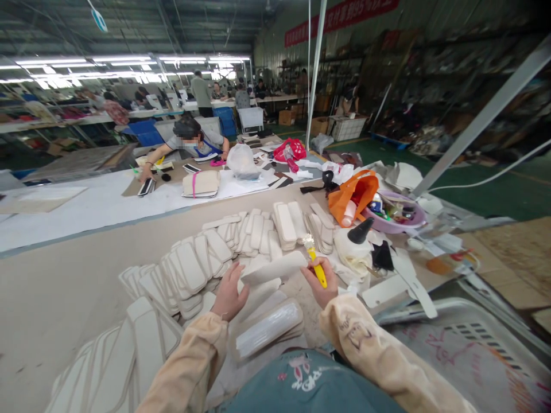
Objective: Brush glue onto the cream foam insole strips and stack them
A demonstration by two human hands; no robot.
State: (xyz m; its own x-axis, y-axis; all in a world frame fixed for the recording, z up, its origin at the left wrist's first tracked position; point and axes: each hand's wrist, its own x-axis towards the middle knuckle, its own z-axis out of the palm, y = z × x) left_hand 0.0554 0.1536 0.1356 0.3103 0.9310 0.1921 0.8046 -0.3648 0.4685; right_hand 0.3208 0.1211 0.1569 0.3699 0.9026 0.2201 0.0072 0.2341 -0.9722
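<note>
A brush with a yellow handle (318,271) and pale, clogged bristles is gripped in my right hand (322,285). Between my hands a beige rounded panel (275,267) is raised at a tilt; its right end meets my right fingertips. My left hand (231,292) is at the panel's left end, thumb and fingers apart; whether it touches the panel is unclear. Below lies a short stack of panels, the top one (270,331) coated with something shiny and whitish. Several more beige panels (185,267) fan out in overlapping rows beyond and to the left.
An orange bag (353,195) and a purple basin (398,213) of small items stand at the right. A black cone (360,230) rests on crumpled cloth. A white plastic basket (469,321) is at lower right. Across the table a co-worker (196,140) handles dark strips.
</note>
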